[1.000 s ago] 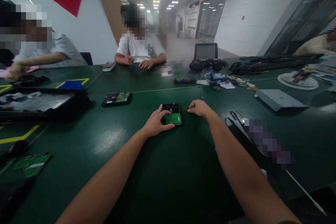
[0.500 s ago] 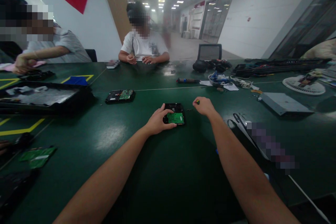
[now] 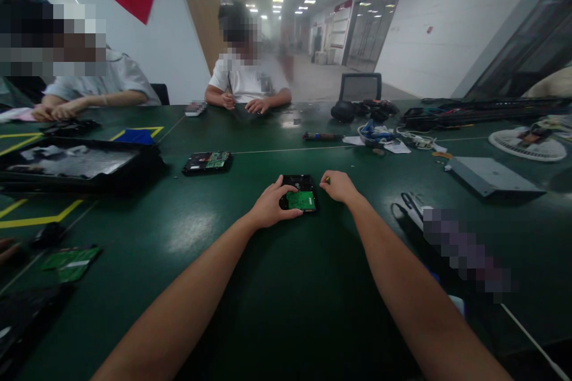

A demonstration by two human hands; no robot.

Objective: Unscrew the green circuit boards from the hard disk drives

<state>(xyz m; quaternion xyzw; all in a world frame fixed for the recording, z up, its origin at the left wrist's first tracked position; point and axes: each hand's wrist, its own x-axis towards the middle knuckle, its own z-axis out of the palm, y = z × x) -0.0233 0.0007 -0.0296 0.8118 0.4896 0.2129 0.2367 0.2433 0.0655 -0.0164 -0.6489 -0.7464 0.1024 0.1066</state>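
On the green table before me lies a black hard drive [image 3: 300, 182] with a green circuit board [image 3: 304, 200] facing up. My left hand [image 3: 274, 205] grips its left side, thumb at the near edge and fingers over the far part. Just right of the drive, my right hand [image 3: 339, 186] is closed in a pinch around what looks like a small screwdriver [image 3: 328, 180]. Only a yellow and black bit of its handle shows; my fingers hide the rest. A second hard drive [image 3: 207, 162] rests farther off to the left.
A black tray-like casing [image 3: 134, 169] and a loose green circuit board [image 3: 74, 262] are at left. A grey metal box [image 3: 494, 175], a white round grille [image 3: 527, 146] and a bowl of blue items [image 3: 373, 134] stand at right. Two people sit across the table.
My right hand has moved left, closer to the hard drive, with the small screwdriver. My left hand keeps its grip. The view has shifted slightly.
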